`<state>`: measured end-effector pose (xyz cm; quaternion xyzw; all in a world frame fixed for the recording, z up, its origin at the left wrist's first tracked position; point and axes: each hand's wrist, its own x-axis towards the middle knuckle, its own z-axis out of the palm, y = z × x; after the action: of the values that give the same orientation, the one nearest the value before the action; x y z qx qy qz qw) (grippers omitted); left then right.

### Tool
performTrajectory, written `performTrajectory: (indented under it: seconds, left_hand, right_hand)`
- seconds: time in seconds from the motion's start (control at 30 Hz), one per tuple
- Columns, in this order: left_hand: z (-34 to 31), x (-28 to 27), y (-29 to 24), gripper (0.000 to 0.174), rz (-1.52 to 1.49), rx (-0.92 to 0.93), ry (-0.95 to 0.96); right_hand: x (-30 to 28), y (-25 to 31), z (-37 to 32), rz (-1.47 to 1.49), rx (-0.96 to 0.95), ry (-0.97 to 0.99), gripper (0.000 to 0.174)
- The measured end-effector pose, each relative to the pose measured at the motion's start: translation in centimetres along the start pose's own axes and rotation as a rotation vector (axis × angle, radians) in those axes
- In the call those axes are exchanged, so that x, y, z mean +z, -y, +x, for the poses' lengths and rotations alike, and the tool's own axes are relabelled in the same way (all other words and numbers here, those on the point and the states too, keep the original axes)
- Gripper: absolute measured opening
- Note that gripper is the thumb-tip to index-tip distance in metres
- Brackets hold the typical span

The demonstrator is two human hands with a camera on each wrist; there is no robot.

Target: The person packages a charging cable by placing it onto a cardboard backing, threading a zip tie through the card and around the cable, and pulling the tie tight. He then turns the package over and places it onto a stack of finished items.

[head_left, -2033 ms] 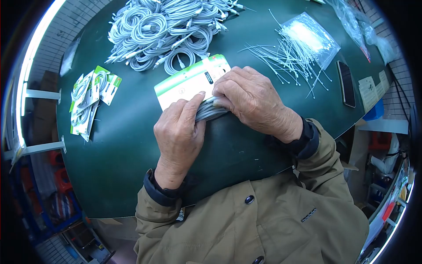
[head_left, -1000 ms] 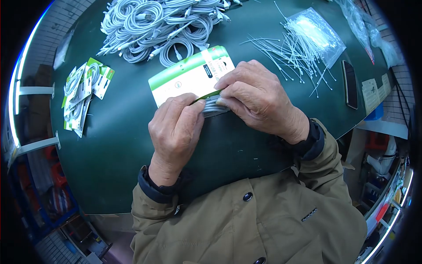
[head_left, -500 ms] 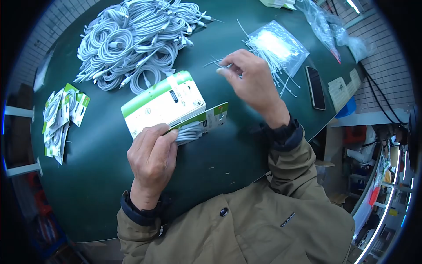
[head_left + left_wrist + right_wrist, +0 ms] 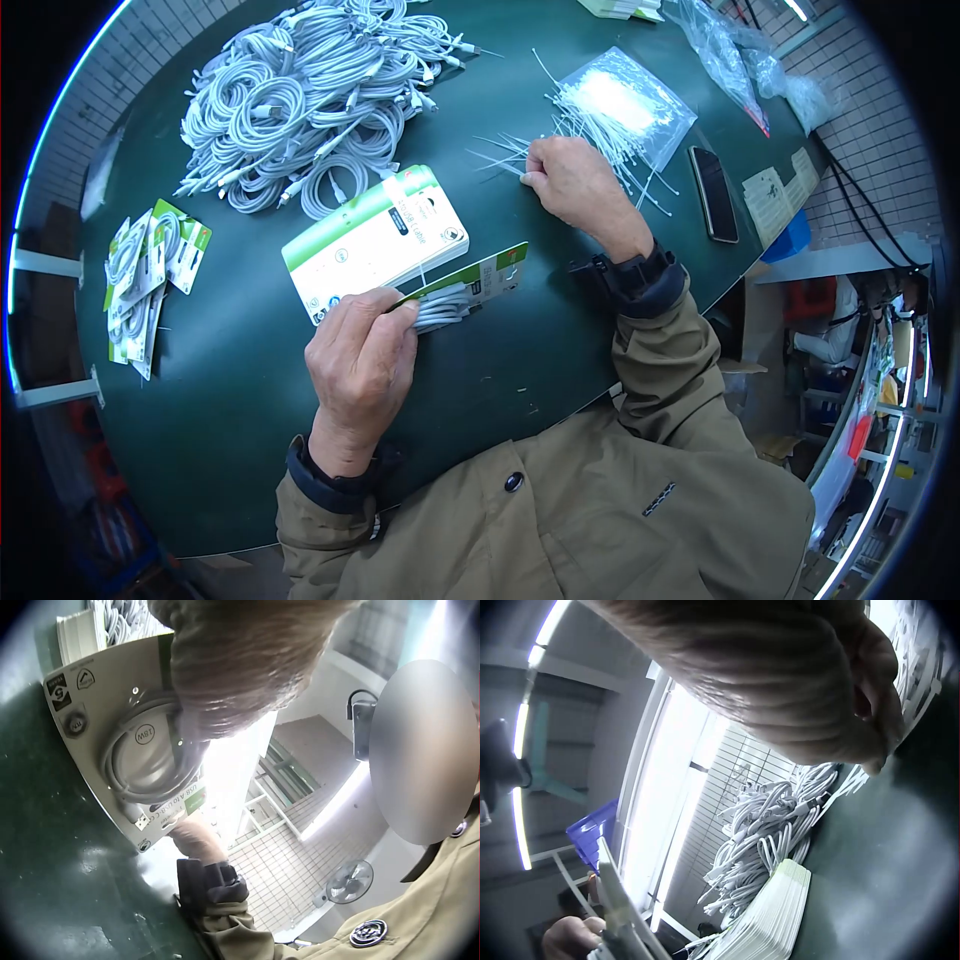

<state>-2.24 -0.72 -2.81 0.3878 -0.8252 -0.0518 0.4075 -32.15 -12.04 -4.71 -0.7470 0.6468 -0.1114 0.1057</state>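
Note:
In the head view the left hand (image 4: 362,375) pinches a green-and-white card (image 4: 497,276) by its end, the card on edge with a coiled grey cable (image 4: 440,307) against it. The left wrist view shows that coil (image 4: 124,754) lying on the printed card (image 4: 71,694). My right hand (image 4: 585,190) is at the white cable ties (image 4: 600,125), thumb and forefinger together at the tie ends; whether a tie is between them is hidden. A stack of flat cards (image 4: 375,240) lies just beyond the left hand.
A large heap of coiled cables (image 4: 300,95) covers the table's back left. Carded cables (image 4: 150,270) lie at the left. A clear bag (image 4: 660,110), a phone (image 4: 713,195) and paper slips (image 4: 770,205) are at the right, on the green table (image 4: 240,400).
The right hand has let go of the card and moved right and away to the ties, its fingers closing there. The left hand keeps the card and cable, now on edge.

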Motion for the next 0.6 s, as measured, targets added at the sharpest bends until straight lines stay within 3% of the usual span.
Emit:
performTrajectory:
  seconds: [0.33,0.43,0.6]
  left_hand:
    - [-0.1,0.2,-0.1,0.029,0.002,0.005,0.016]
    - [-0.1,0.2,-0.1,0.029,-0.002,0.006,0.015]
    - [0.0,0.3,-0.2,0.028,-0.005,0.025,-0.011]
  right_hand:
    - [1.3,-1.0,0.1,0.119,-0.086,-0.153,0.016]
    - [0.8,-0.8,0.1,0.132,-0.038,-0.071,0.017]
    - [0.9,-1.0,0.1,0.163,-0.068,-0.152,0.020]
